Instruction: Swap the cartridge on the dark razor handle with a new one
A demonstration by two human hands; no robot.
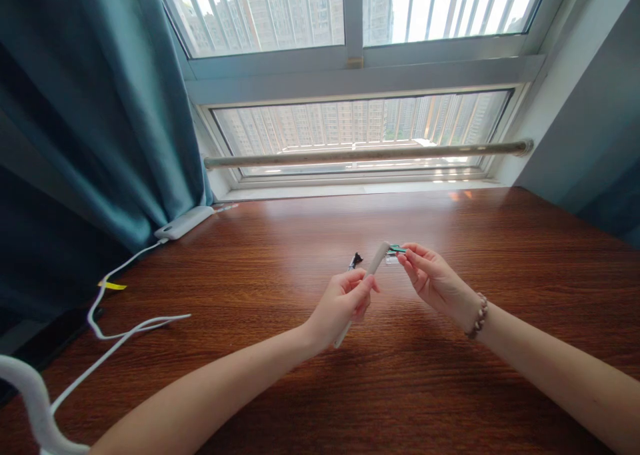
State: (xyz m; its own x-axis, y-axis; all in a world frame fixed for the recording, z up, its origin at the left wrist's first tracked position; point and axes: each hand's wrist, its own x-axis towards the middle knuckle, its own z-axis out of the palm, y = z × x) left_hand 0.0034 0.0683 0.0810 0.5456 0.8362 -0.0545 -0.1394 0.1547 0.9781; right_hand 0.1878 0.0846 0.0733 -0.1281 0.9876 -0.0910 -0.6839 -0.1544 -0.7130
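Note:
My left hand (345, 298) is closed around a long pale grey handle (379, 258), which slants up and away to the right. Its lower end sticks out below my fingers, and its upper end bends toward my other hand. Between the fingertips of my right hand (430, 275) is a small thin green piece (397, 248), right at the handle's top end; whether the two are joined I cannot tell. Just beyond my left fingers lies a slim object with a black head (356, 259), partly hidden by that hand. A small clear piece (391, 259) shows under the green one.
The brown wooden tabletop (240, 262) reaches to the window sill. At the back left rests a white power block (184, 222) with a white cable (120, 262) running forward. A yellow strip (113, 286) lies by the cable. A blue curtain (100, 108) hangs on the left.

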